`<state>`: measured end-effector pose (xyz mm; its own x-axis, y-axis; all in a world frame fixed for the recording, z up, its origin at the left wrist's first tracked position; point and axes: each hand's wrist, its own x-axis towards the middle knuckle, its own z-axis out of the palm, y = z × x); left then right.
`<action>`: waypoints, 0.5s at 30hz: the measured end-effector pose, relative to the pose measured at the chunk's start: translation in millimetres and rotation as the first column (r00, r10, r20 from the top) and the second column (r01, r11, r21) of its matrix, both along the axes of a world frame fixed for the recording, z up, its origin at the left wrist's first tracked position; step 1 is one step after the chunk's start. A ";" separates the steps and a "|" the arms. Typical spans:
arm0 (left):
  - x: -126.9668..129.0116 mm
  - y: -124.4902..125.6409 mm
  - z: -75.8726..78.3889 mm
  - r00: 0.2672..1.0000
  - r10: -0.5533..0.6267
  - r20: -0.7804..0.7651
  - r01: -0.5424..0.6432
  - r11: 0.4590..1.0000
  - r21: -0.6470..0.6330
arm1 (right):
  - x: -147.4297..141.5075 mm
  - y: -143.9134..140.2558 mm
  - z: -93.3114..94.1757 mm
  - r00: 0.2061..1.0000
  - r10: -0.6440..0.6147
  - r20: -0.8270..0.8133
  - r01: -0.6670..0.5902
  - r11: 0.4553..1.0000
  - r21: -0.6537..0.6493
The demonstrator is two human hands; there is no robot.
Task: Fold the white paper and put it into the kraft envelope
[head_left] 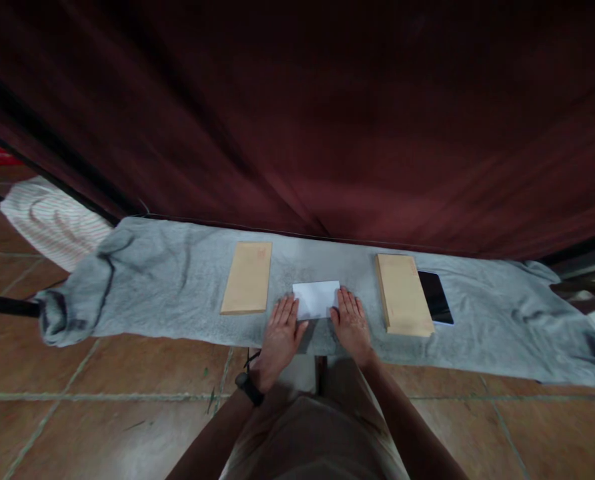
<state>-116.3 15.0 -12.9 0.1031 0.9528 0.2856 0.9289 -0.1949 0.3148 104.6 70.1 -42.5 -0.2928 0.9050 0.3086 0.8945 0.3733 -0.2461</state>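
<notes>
A small white rectangle of paper (316,299) lies flat on the grey cloth, right in front of me. My left hand (281,328) rests palm down at its left edge, fingers stretched out and thumb near the lower corner. At the opposite edge, my right hand (351,325) also lies flat with fingers extended, touching the paper's right side. Neither hand is closed around anything. To the left is a brown paper envelope (247,277), and to the right a thicker stack of brown envelopes (405,293). Whether the white paper is folded, I cannot tell.
The grey cloth (177,280) covers a long narrow bench. A dark-screened phone or tablet (435,297) lies partly under the right stack. Behind the bench hangs a dark red curtain (327,133). Striped white fabric (57,220) is at far left, and tiles (142,373) cover the floor.
</notes>
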 end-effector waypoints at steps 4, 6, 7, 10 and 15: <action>-60.9 16.4 12.8 0.941 0.328 0.087 -0.334 0.940 0.070 | 0.9 1.3 -5.0 1.000 0.007 0.000 -0.007 1.000 0.020; -95.5 26.4 15.5 0.861 0.498 0.109 -0.502 0.865 0.014 | 1.1 1.9 -7.1 1.000 0.009 -0.008 -0.008 1.000 0.027; -110.7 30.6 15.9 0.824 0.557 0.103 -0.557 0.830 -0.031 | 1.2 2.1 -7.8 1.000 0.008 -0.011 -0.008 1.000 0.030; -139.9 39.4 16.2 0.777 0.626 0.065 -0.615 0.777 -0.134 | 1.3 2.5 -9.0 1.000 0.004 -0.011 -0.004 0.999 0.038; -144.2 48.8 26.8 0.711 0.655 0.257 -0.600 0.755 -0.265 | 1.1 1.9 -7.9 1.000 -0.003 0.000 0.003 0.999 0.035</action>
